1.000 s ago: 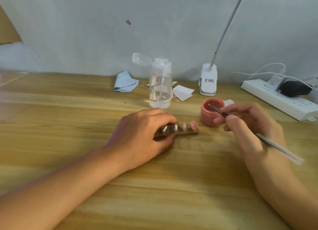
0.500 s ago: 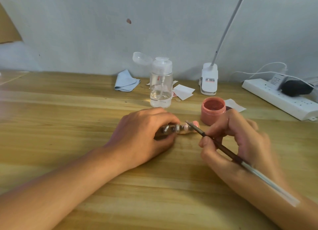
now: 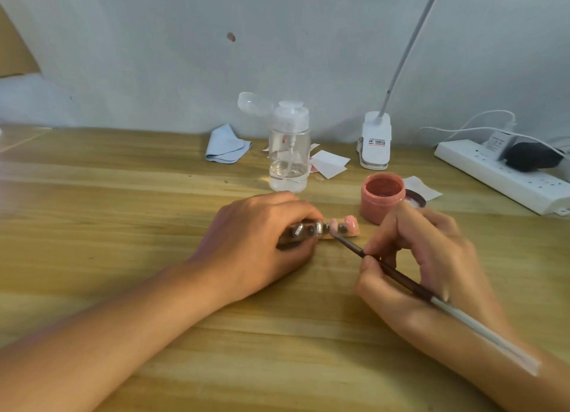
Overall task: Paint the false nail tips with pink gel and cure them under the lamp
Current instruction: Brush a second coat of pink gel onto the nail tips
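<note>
Your left hand (image 3: 259, 242): fingers curled over the near end of the short wooden holder strip (image 3: 354, 234), thumb underneath, gripping it and keeping it down on the pale wooden table (image 3: 123, 214)
False nail tips (image 3: 350, 221): a row stuck along the strip, poking out past your left fingertips toward your right hand; the outermost one is pink, the one beside it looks pink too, and those under your fingers are too blurred to judge
Your right hand (image 3: 422, 257): thumb and fingers pinched round the thin brush with a dark ferrule and white handle (image 3: 398, 277), held like a pen
Brush tip: touching the strip at the second nail tip from the outer end, just beside your left fingertips; the handle runs back over your right wrist
Round open jar of pink gel (image 3: 382, 200): just beyond your right knuckles, near the strip's outer end but apart from it; a dark lid (image 3: 416, 199) lies beside it
Beyond your left hand: clear pump bottle with a white top (image 3: 288, 152), its cap flipped open, a little clear liquid inside; folded pale blue cloth (image 3: 226, 144) to its left
White clip-on lamp base with a thin stalk (image 3: 374, 140): well beyond your right hand, behind the jar
White power strip (image 3: 499, 177): far out past your right hand, plugs in it
</note>
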